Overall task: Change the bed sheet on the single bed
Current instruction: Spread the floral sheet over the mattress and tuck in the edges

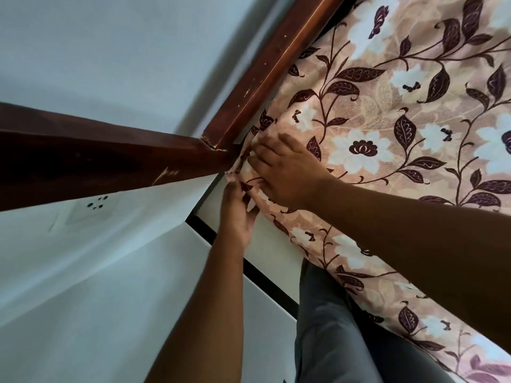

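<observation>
Head view shows the floral bed sheet (401, 150) spread flat over the single bed, reaching from the hands away to the right and toward the person's legs, with its corner bunched right at the fingertips where the two dark wooden rails of the bed frame (265, 70) meet. The right hand (287, 172) lies over the top of that corner, fingers bent and pressing the gathered cloth down; the left hand (237, 214) comes up from below and pinches the loose fold at the side edge, just under the right hand. The sheet looks thin, soft and light, with no stiffness of its own, so it will likely crumple and slide unless held taut; the hem and the corner fold seem the sensible places to take hold, gathered in the fingers, not grabbed mid-panel. Its long axis appears to run along the mattress edge from the hands back toward the person, though the wide lens makes this uncertain. The corner points into the frame joint beyond the fingertips.
</observation>
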The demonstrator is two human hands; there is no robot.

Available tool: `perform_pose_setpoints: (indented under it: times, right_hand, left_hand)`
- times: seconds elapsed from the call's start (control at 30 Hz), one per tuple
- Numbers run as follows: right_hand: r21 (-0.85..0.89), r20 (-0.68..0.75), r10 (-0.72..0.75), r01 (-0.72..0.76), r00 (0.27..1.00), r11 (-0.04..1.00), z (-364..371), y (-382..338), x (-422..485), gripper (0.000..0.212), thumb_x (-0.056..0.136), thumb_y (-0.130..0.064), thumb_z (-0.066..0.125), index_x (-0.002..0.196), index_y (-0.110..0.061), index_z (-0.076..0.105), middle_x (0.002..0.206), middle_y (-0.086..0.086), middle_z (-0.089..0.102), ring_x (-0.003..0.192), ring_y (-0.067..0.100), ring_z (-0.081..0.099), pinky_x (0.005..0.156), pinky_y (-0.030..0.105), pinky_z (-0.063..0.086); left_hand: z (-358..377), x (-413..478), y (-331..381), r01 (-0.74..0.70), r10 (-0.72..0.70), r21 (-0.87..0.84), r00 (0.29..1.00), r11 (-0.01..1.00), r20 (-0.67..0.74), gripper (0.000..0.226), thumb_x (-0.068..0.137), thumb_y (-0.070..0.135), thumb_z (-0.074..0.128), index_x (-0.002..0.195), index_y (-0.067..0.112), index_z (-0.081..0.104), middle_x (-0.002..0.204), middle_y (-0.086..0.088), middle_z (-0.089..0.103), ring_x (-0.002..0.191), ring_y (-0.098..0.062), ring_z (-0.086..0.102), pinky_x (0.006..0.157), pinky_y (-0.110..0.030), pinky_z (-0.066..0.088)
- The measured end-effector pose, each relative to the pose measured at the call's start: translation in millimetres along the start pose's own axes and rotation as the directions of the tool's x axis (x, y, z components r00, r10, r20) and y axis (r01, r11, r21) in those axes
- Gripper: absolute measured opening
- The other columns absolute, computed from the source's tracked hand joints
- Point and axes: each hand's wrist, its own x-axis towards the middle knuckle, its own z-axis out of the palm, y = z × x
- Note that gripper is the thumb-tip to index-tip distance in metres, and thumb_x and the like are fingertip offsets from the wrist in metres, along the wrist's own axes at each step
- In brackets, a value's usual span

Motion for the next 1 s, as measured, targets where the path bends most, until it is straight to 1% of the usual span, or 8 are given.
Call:
perform_pose_setpoints:
  times: [0.17, 0.5, 0.63, 0.7, 0.77, 0.83, 0.9, 1.0]
  right_hand:
    - [-0.125, 0.156, 0.046, -0.026, 0.987, 0.992, -13, 0, 36, 0.084, 0.087, -0.059, 0.008, 0.145, -0.017, 0.052, 0.145, 0.007, 0.056, 0.14, 0.029, 0.042, 0.121, 0.049, 0.019]
    - [0.006, -0.063, 0.051, -0.051, 0.997, 0.999, -30, -3, 14, 0.058, 0.096, -0.049, 0.03, 0.116, -0.014, 0.071, 0.108, 0.004, 0.073, 0.103, 0.028, 0.062, 0.102, 0.043, 0.04]
    - [0.054, -0.063, 0.048, -0.045, 0.997, 0.998, -39, -2, 14, 0.046, 0.098, -0.042, 0.037, 0.113, -0.016, 0.072, 0.108, 0.004, 0.073, 0.101, 0.028, 0.063, 0.099, 0.043, 0.043]
    - [0.063, -0.084, 0.049, -0.044, 0.995, 0.997, -39, 0, 13, 0.039, 0.096, -0.04, 0.044, 0.111, -0.017, 0.071, 0.108, 0.003, 0.073, 0.101, 0.027, 0.063, 0.098, 0.043, 0.044]
    - [0.091, -0.129, 0.049, -0.037, 0.99, 0.995, -39, -2, 8, 0.033, 0.094, -0.039, 0.048, 0.105, -0.017, 0.071, 0.103, 0.003, 0.072, 0.098, 0.027, 0.063, 0.096, 0.044, 0.045]
    - [0.109, -0.179, 0.065, -0.046, 0.982, 0.993, -43, -6, 5, 0.031, 0.094, -0.037, 0.049, 0.102, -0.017, 0.071, 0.099, 0.003, 0.071, 0.095, 0.027, 0.063, 0.095, 0.044, 0.044]
    - [0.124, -0.209, 0.073, -0.047, 0.975, 0.991, -49, -9, 4, 0.031, 0.095, -0.036, 0.048, 0.101, -0.016, 0.071, 0.099, 0.004, 0.07, 0.096, 0.027, 0.063, 0.097, 0.044, 0.043]
    - [0.091, -0.22, 0.062, -0.042, 0.974, 0.995, -50, -14, -7, 0.035, 0.097, -0.035, 0.041, 0.11, -0.015, 0.067, 0.114, 0.006, 0.066, 0.117, 0.029, 0.057, 0.115, 0.047, 0.031]
  left_hand:
    - [16, 7, -1, 0.072, -0.072, -0.055, 0.997, 0.996, 0.016, 0.048, 0.097, 0.062, 0.045, 0.126, 0.029, 0.064, 0.126, -0.007, 0.069, 0.122, -0.028, 0.061, 0.106, -0.054, 0.046]
    - [8, 19, 21, 0.17, -0.173, 0.037, 0.975, 0.985, 0.139, 0.053, 0.093, 0.051, 0.055, 0.135, 0.02, 0.063, 0.135, -0.017, 0.062, 0.126, -0.037, 0.058, 0.108, -0.054, 0.041]
    - [17, 23, 45, 0.256, -0.272, 0.194, 0.96, 0.947, 0.063, 0.056, 0.084, 0.057, 0.067, 0.133, 0.03, 0.063, 0.131, -0.011, 0.066, 0.122, -0.035, 0.062, 0.094, -0.05, 0.053]
    - [25, 26, 54, 0.302, -0.311, 0.207, 0.95, 0.931, 0.012, 0.053, 0.091, 0.058, 0.059, 0.137, 0.033, 0.058, 0.142, -0.007, 0.059, 0.131, -0.036, 0.054, 0.104, -0.051, 0.048]
    - [35, 20, 65, 0.278, -0.273, 0.279, 0.96, 0.919, -0.058, 0.051, 0.102, 0.048, 0.044, 0.148, 0.025, 0.046, 0.152, -0.002, 0.048, 0.136, -0.034, 0.05, 0.112, -0.042, 0.041]
    - [71, -6, 67, 0.176, -0.147, 0.387, 0.984, 0.905, -0.103, 0.044, 0.107, 0.036, 0.027, 0.141, 0.022, 0.051, 0.14, -0.005, 0.058, 0.105, -0.025, 0.064, 0.09, -0.033, 0.052]
    - [110, -29, 58, -0.051, 0.209, 0.443, 0.926, 0.895, -0.316, 0.055, 0.101, 0.026, 0.006, 0.125, 0.015, 0.054, 0.131, -0.017, 0.056, 0.098, -0.023, 0.056, 0.083, -0.036, 0.049]
    - [156, -52, 40, -0.069, 0.405, 0.819, 0.89, 0.57, -0.207, 0.065, 0.101, 0.024, -0.004, 0.14, 0.008, 0.046, 0.132, -0.015, 0.052, 0.112, -0.028, 0.047, 0.085, -0.04, 0.035]
